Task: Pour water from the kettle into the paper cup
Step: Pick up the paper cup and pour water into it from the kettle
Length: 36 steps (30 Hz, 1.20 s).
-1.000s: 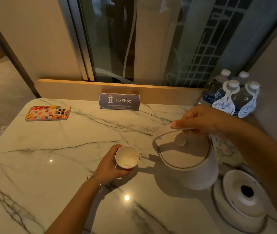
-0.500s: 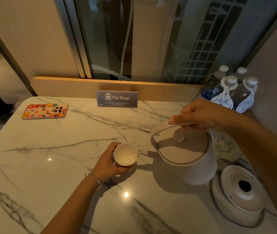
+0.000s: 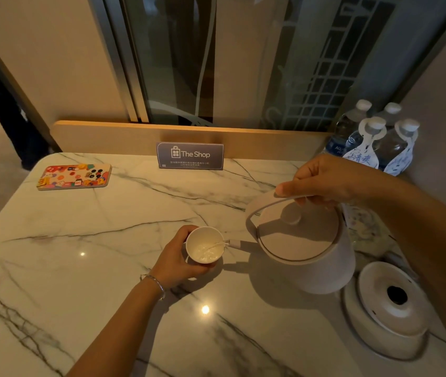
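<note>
Head cam: right hand, fingers wrapped on the handle, tips the kettle w/ spout at the rim of the paper cup; thin stream runs in. Left hand, fingers clamped round the cup, steadies it on the marble tabletop. Risks, imo: steeper tilt could overshoot the small rim; squeezing could buckle the paper; hot water near the fingers.

Dim warm light, two glare spots on the marble table, wide-angle bending at edges.
</note>
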### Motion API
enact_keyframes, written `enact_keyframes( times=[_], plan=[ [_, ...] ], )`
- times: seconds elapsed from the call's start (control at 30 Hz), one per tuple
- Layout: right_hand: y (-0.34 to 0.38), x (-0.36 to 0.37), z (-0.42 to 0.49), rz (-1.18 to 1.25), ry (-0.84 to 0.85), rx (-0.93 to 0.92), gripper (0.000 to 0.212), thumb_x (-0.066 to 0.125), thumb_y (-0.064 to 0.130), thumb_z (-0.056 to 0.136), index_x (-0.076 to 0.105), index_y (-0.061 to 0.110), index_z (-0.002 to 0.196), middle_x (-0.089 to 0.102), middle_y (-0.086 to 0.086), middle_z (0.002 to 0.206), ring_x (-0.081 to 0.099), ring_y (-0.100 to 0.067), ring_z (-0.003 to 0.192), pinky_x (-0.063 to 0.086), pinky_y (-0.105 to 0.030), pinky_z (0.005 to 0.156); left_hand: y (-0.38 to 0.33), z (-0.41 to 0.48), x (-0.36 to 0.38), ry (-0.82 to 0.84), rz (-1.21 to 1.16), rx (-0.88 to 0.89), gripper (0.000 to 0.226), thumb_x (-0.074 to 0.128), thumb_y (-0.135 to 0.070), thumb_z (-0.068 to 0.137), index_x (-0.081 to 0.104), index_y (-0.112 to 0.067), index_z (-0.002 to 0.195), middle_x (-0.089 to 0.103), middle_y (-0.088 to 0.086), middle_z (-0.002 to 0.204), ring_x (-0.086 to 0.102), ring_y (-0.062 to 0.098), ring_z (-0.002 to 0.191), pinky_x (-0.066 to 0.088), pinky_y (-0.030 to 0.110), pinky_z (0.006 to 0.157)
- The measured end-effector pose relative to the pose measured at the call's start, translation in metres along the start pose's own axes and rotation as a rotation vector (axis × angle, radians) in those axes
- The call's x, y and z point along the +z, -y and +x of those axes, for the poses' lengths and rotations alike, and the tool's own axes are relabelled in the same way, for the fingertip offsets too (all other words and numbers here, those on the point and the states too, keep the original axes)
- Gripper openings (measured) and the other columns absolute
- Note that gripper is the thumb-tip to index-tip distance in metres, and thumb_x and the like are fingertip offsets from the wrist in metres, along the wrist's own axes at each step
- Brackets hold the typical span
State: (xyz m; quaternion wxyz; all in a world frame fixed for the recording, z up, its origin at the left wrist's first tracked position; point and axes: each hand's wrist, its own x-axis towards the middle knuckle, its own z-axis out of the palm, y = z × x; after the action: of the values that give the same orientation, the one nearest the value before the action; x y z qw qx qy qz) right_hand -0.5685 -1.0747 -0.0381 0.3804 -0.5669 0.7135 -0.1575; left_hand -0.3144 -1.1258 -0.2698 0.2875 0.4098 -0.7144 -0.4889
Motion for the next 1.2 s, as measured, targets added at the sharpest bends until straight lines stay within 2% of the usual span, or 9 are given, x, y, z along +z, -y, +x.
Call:
enact_keyframes(
  times=[0.4, 0.6, 0.93, 1.07, 1.2],
  plan=[
    [0.0046, -0.0011, -0.0017, -0.022, 0.010, -0.008, 0.042, 0.067, 0.040, 0.075, 0.059, 0.018, 0.040, 0.047, 0.008, 0.029, 0.039, 0.000, 0.027, 0.030, -0.008, 0.031, 0.0014, 0.0009, -0.0007, 0.005, 0.013, -0.010, 0.070, 0.086, -0.027, 0.051, 0.048, -0.033, 0.109, 0.058, -0.011, 0.111, 0.056, 0.007, 0.103, 0.050, 0.024, 0.081],
    [0.0044, -0.0006, -0.0010, -0.028, 0.018, -0.006, 0.042, 0.067, 0.040, 0.074, 0.058, 0.018, 0.040, 0.048, 0.008, 0.030, 0.039, 0.001, 0.028, 0.031, -0.008, 0.032, -0.0004, 0.0012, -0.0013, 0.010, 0.021, -0.002, 0.069, 0.085, -0.029, 0.050, 0.046, -0.039, 0.106, 0.058, -0.014, 0.109, 0.054, -0.002, 0.101, 0.048, 0.014, 0.078],
    [0.0083, -0.0025, -0.0008, -0.066, 0.020, -0.005, 0.039, 0.065, 0.040, 0.076, 0.057, 0.018, 0.045, 0.047, 0.009, 0.029, 0.040, 0.000, 0.028, 0.032, -0.009, 0.035, 0.0011, 0.0006, -0.0002, -0.003, 0.014, -0.004, 0.069, 0.085, -0.031, 0.050, 0.046, -0.040, 0.107, 0.058, -0.014, 0.110, 0.056, 0.003, 0.101, 0.051, 0.018, 0.078],
    [0.0087, -0.0030, 0.0003, -0.081, 0.015, -0.002, 0.040, 0.065, 0.043, 0.074, 0.057, 0.018, 0.044, 0.048, 0.009, 0.029, 0.041, 0.001, 0.029, 0.033, -0.008, 0.035, 0.0017, 0.0005, 0.0004, -0.014, 0.018, 0.007, 0.069, 0.086, -0.030, 0.050, 0.047, -0.040, 0.106, 0.059, -0.014, 0.109, 0.057, 0.005, 0.101, 0.048, 0.011, 0.075],
    [0.0075, -0.0032, 0.0007, -0.088, 0.021, 0.001, 0.042, 0.065, 0.045, 0.072, 0.057, 0.018, 0.041, 0.048, 0.009, 0.030, 0.041, 0.001, 0.030, 0.035, -0.012, 0.039, 0.0009, 0.0003, 0.0005, -0.010, 0.007, 0.004, 0.069, 0.085, -0.035, 0.049, 0.047, -0.039, 0.107, 0.059, -0.013, 0.109, 0.056, 0.004, 0.101, 0.049, 0.012, 0.076]
  ],
)
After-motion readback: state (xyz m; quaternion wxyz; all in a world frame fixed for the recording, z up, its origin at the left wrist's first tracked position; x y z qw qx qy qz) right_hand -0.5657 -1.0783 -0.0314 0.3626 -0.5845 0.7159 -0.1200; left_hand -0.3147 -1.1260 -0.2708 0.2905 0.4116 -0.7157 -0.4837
